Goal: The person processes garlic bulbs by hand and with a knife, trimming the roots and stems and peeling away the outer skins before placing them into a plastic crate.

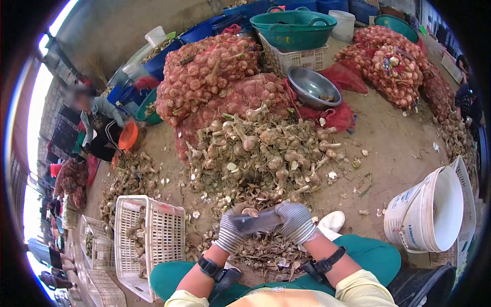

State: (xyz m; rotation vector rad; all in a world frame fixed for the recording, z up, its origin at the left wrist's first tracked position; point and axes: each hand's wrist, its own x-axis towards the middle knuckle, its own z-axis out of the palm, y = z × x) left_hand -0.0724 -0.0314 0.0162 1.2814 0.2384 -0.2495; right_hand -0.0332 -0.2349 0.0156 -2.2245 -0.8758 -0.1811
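Observation:
Both my hands wear striped gloves and meet low in the middle of the head view. My right hand (297,221) is closed round the end of a dark, broad-bladed knife (255,222), whose blade points left. Behind the blade, my left hand (230,230) is closed at a garlic bulb (249,212), of which only a small pale part shows. The blade hides some of the left fingers. Just beyond my hands lies a heap of garlic with roots and stalks (255,148). Dry stalks and peelings (271,253) cover the ground beneath them.
Full red net sacks of garlic (204,77) stand behind the heap. A steel bowl (312,87) rests on red netting. White crates (163,230) are at left, a white bucket (409,215) at right. Another person (102,123) sits at far left by an orange basin (128,135).

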